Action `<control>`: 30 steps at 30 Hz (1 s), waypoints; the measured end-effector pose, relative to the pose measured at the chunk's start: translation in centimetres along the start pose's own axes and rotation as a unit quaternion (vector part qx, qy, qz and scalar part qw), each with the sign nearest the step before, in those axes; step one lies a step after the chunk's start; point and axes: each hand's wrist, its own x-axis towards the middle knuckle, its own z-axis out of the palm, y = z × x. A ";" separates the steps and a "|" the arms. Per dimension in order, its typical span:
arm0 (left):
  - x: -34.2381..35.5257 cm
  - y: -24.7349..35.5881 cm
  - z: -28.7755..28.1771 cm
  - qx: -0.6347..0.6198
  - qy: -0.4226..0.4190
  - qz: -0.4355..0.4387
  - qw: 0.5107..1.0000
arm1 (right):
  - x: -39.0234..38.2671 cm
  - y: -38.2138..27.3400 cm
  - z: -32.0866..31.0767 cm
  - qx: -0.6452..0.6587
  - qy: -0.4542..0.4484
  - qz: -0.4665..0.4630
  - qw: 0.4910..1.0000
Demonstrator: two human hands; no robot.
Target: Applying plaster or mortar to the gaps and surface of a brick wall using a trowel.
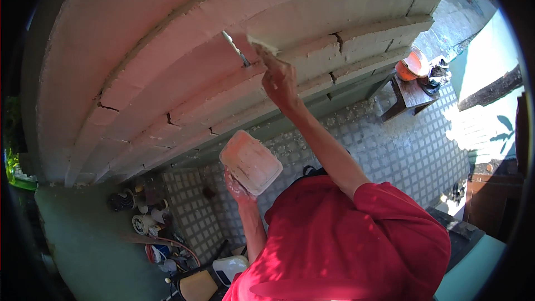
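Observation:
My right hand [280,82] is raised to the pale wall, its fingers closed round a small flat tool [261,44] with a whitish edge. Whether it is a brush or a scraper I cannot make out. The tool's edge is at the wall's ribbed surface [301,22], just right of a narrow bright strip [234,45] with a grey lower end. Lower down, my left hand [239,185] grips a rectangular plastic tub [252,161] with rounded corners, pale and smeared. The tub hides part of that hand's fingers.
Dark cracks [337,39] cross the wall's ledges. An orange bucket [411,66] stands on a small wooden bench [409,96] at the right. Cans and containers [144,224] crowd the lower left, near a chair [198,286]. Crumbs lie along the tiled floor [362,134].

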 end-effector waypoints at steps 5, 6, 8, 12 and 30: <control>0.7 0.4 0.4 0.026 0.009 0.002 1.000 | -0.3 -0.4 -1.1 0.049 0.004 0.045 0.998; 0.6 0.6 0.1 0.028 0.017 0.007 0.999 | 0.0 -0.2 -3.1 0.028 0.002 0.112 0.993; 0.5 0.5 0.3 0.031 0.020 0.009 0.999 | 1.6 3.5 -7.2 -0.046 0.061 0.186 0.979; 0.1 0.0 1.1 0.045 0.007 0.001 0.999 | 6.0 12.8 -15.7 -0.160 0.213 0.091 0.959; 2.3 -0.1 1.6 0.064 0.003 0.000 0.998 | 1.0 2.4 -5.1 -0.045 -0.063 0.174 0.982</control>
